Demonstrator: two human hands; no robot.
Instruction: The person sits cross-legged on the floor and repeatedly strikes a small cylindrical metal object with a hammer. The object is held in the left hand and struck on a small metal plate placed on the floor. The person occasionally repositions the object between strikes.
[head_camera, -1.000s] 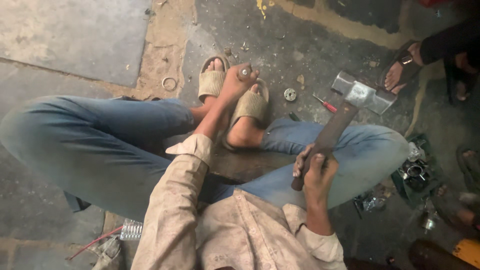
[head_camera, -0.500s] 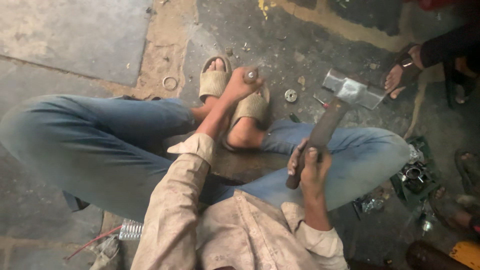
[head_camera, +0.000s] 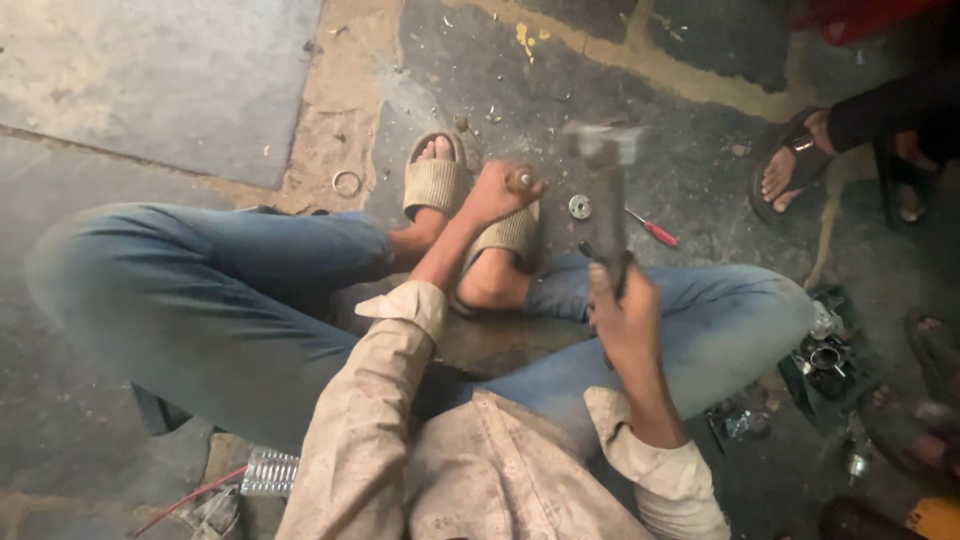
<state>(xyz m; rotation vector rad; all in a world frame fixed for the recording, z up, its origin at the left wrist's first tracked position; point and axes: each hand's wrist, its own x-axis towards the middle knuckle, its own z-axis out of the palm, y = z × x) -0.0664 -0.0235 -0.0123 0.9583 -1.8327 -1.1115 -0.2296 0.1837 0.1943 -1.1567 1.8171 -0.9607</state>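
Observation:
I sit on the floor with my jeans-clad legs crossed and beige sandals (head_camera: 436, 182) on my feet. My left hand (head_camera: 497, 190) is closed around a small metal piece (head_camera: 521, 180), holding it upright over my right sandal. My right hand (head_camera: 622, 318) grips the wooden handle of a hammer (head_camera: 603, 190), whose steel head is blurred with motion just right of the metal piece.
A round metal washer (head_camera: 579, 206) and a red-handled screwdriver (head_camera: 652, 231) lie on the concrete floor. A metal ring (head_camera: 346, 183) lies at the left. Another person's sandalled foot (head_camera: 790, 165) is at the upper right. Metal parts (head_camera: 825, 355) sit at the right.
The hammer head has swung from the right toward the metal piece in my left hand and is now blurred. My left hand has stayed over the sandal.

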